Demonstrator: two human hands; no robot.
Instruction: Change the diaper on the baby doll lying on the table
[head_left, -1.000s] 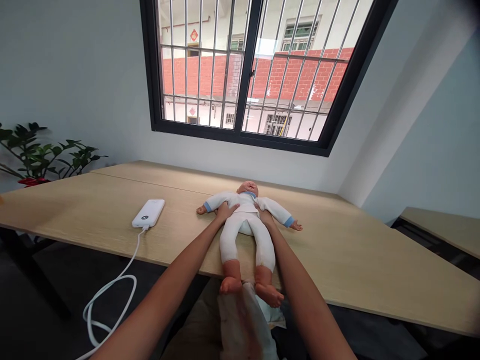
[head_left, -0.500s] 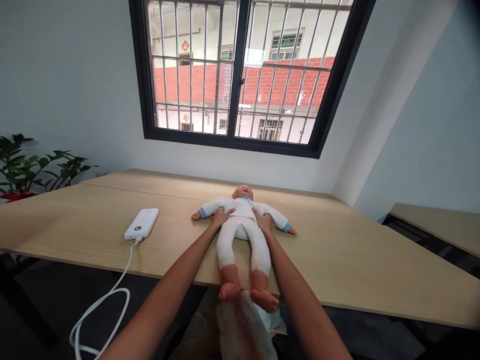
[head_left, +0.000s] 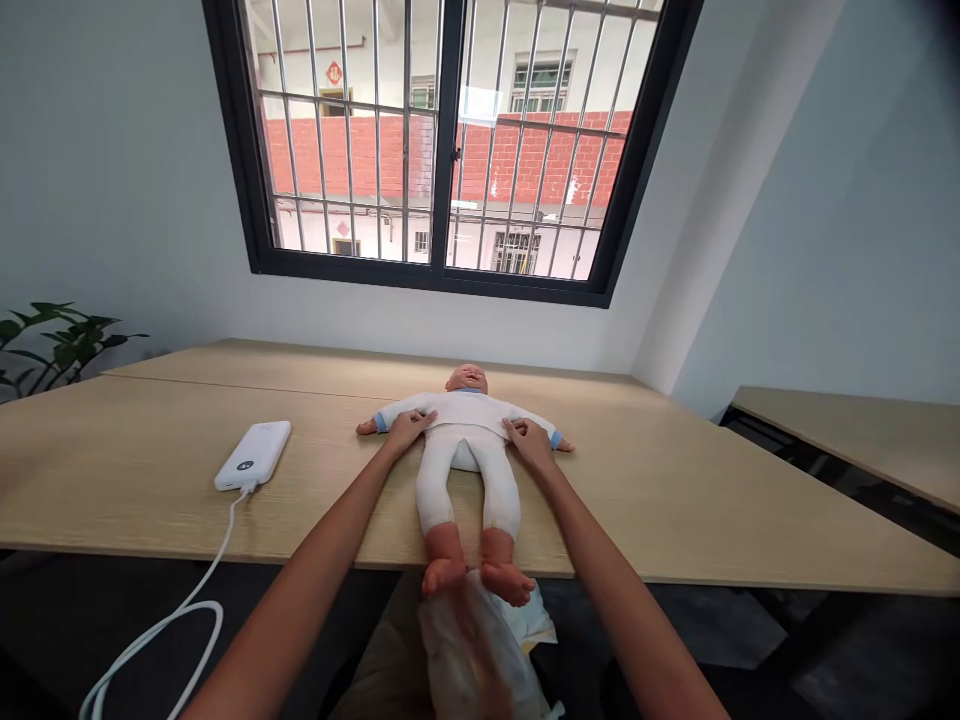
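Note:
A baby doll (head_left: 466, 380) lies on its back on the wooden table, arms spread and bare feet (head_left: 444, 575) at the near edge. It wears a white top (head_left: 466, 408) with blue collar and cuffs, and white trousers (head_left: 435, 480). At the left side of the top's hem, my left hand (head_left: 407, 430) is closed in a pinch on the fabric. My right hand (head_left: 531, 442) pinches the same hem on the right side. Fingertip details are small, but both hands touch the top near the doll's waist.
A white power bank (head_left: 255, 452) with a white cable (head_left: 219, 560) lies to the left on the table (head_left: 660, 480). Below the doll's feet, a stained whitish cloth or bag (head_left: 457, 650) rests on my lap. A plant (head_left: 67, 340) stands far left; a barred window (head_left: 442, 150) is ahead.
My hands have moved from flat against the doll's sides to pinching the top's hem, which now looks spread wider. The camera view has shifted slightly.

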